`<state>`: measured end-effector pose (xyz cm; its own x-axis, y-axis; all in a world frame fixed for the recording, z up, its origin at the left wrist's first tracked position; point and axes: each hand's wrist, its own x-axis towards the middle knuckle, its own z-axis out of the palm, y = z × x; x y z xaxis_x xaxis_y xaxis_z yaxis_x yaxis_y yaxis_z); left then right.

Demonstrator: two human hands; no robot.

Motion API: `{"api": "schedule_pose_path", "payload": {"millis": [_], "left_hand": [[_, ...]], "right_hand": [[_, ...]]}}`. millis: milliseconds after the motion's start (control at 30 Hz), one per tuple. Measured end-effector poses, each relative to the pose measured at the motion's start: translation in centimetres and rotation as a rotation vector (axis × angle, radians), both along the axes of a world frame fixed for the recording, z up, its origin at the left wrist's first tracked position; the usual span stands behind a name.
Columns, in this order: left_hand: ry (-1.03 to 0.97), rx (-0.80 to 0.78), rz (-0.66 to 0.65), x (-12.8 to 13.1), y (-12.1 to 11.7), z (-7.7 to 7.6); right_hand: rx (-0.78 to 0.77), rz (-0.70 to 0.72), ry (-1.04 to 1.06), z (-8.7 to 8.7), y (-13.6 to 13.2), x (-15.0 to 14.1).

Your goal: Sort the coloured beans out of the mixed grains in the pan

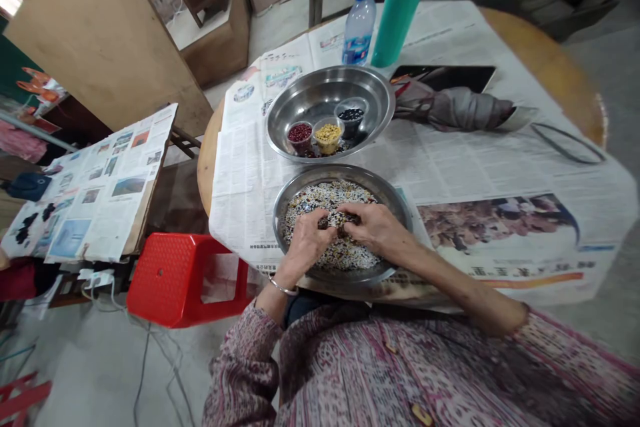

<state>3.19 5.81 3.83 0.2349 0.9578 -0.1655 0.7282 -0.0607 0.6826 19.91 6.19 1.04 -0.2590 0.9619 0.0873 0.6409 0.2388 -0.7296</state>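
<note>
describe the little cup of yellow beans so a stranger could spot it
On the round table, find the farther of two metal bowls. Of its three small cups, the one alone holds yellow beans, between the red and the black.

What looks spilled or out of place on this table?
A few loose dark beans lie outside the small cups in the upper steel basin, as if spilled. A folded grey umbrella also lies on the newspaper, which seems odd beside food.
</note>
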Motion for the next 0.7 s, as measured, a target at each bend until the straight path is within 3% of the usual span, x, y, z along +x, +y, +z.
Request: {"api": "schedule_pose_path", "payload": {"millis": [133,300,400,567,700], "left_hand": [[0.020,0.123,-0.052,-0.8,-2.5,0.5],[0.048,0.152,-0.276,-1.8,-5.4,1.5],[0.072,0.118,-0.317,-2.1,-6.0,1.9],[0.238,0.151,-0.233,-1.7,-5.6,2.0],[0.299,0.094,-0.390,-0.4,-5.4,1.4]], "right_hand": [[0.112,0.079,0.036,0.2,-2.0,0.4],[0.218,0.231,-0.001,0.7,-4.3,1.4],[0.268,0.162,-0.018,0.5,-4.6,2.3],[0.364,0.024,-0.091,-0.2,-4.2,2.8],[0.491,-0.051,-0.139,-0.7,-4.1,2.3]]}}
